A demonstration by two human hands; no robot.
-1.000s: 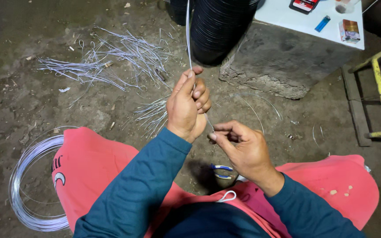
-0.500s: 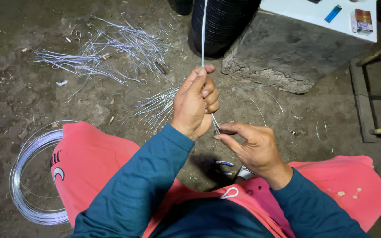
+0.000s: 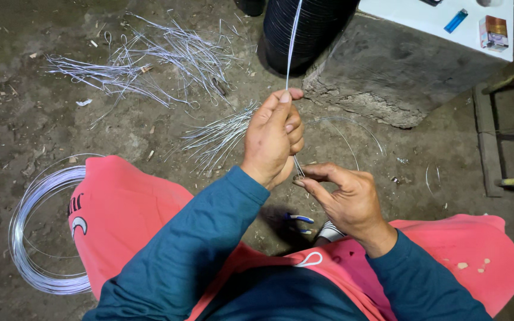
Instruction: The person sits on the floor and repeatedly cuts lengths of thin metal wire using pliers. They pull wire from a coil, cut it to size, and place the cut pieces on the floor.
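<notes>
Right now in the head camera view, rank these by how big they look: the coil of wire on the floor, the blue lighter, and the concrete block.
1. concrete block, largest
2. coil of wire
3. blue lighter, smallest by far

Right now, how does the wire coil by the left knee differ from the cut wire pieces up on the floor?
The wire coil is one neat round hoop of many loops; the cut wire pieces are short lengths scattered in loose heaps. The coil lies beside the pink-clad knee, the pieces farther off near the black drum. Both are thin, silvery and on the dirt floor.
</notes>
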